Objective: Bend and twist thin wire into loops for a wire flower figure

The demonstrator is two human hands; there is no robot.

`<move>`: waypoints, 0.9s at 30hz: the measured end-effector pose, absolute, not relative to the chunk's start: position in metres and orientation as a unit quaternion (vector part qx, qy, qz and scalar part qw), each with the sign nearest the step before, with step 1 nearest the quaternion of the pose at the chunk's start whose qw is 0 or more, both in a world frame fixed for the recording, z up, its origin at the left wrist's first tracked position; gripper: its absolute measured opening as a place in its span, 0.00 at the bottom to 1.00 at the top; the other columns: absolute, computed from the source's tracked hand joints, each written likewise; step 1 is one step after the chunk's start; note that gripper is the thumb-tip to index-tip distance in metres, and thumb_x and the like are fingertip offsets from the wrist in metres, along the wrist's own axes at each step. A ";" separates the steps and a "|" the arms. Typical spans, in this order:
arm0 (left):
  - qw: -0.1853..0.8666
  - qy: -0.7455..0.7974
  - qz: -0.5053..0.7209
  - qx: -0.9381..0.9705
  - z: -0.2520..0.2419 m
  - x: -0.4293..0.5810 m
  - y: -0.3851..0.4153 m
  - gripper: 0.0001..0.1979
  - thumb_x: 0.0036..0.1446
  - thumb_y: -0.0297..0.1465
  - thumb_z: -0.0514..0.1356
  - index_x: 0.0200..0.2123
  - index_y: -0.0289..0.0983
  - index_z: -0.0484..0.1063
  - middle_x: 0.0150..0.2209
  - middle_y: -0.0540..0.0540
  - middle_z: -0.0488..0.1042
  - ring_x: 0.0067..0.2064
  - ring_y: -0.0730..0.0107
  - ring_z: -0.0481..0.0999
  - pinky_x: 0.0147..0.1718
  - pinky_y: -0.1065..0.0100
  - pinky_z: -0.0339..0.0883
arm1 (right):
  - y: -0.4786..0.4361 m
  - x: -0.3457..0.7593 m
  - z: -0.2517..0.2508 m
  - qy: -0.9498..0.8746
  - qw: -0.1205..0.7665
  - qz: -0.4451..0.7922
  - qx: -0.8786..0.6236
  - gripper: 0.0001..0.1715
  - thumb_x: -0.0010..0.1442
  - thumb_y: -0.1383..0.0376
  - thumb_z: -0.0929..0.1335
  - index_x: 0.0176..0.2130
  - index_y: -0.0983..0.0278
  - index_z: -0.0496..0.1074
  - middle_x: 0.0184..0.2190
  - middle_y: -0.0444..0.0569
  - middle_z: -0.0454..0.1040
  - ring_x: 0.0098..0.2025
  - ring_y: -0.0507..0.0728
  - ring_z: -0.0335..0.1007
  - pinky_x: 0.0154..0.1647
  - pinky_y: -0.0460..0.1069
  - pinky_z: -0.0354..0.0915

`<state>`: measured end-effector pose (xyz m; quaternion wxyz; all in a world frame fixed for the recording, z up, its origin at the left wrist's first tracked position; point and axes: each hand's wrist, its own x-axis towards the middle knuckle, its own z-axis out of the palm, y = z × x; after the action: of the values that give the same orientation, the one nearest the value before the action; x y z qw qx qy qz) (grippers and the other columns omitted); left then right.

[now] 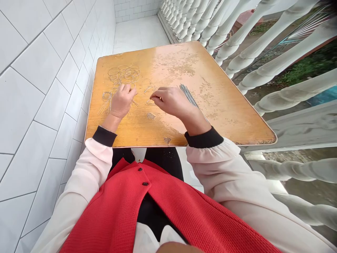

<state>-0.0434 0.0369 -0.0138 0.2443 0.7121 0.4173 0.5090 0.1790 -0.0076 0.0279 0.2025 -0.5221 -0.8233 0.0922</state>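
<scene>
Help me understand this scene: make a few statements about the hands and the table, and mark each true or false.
1. The thin loops lie beyond the left hand. True.
2. The gray bundle of thin, straight strands lies by the left hand. False: it lies by the right hand.
3. The table has worn patches. True.
4. Both sleeve cuffs are red. False: they are black.
5. The two hands are apart. True.
</scene>
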 end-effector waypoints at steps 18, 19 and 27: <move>0.459 0.462 0.516 0.557 0.006 -0.021 0.019 0.08 0.66 0.34 0.62 0.35 0.36 0.75 0.24 0.55 0.71 0.21 0.85 0.64 0.22 0.77 0.56 | -0.009 0.152 0.004 -0.660 0.420 0.313 -0.539 0.07 0.65 0.64 0.66 0.36 0.63 0.74 0.26 0.45 0.72 0.25 0.51 0.66 0.28 0.47 0.65; 0.468 0.459 0.516 0.551 0.006 -0.021 0.018 0.08 0.67 0.34 0.62 0.36 0.36 0.75 0.25 0.55 0.71 0.21 0.86 0.64 0.21 0.78 0.55 | -0.009 0.151 0.003 -0.650 0.432 0.335 -0.528 0.07 0.65 0.63 0.67 0.35 0.63 0.73 0.26 0.45 0.71 0.24 0.50 0.64 0.27 0.46 0.64; 0.467 0.458 0.492 0.575 0.004 -0.027 0.019 0.07 0.67 0.34 0.62 0.38 0.37 0.76 0.28 0.52 0.77 0.21 0.86 0.66 0.19 0.79 0.57 | -0.010 0.149 0.002 -0.615 0.463 0.375 -0.516 0.07 0.65 0.67 0.67 0.32 0.62 0.71 0.27 0.44 0.73 0.22 0.48 0.62 0.24 0.45 0.63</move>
<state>-0.0273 0.0186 0.0041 0.4667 0.5750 0.4581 0.4916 0.1492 -0.0099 0.0016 0.4634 -0.5158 -0.6153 0.3750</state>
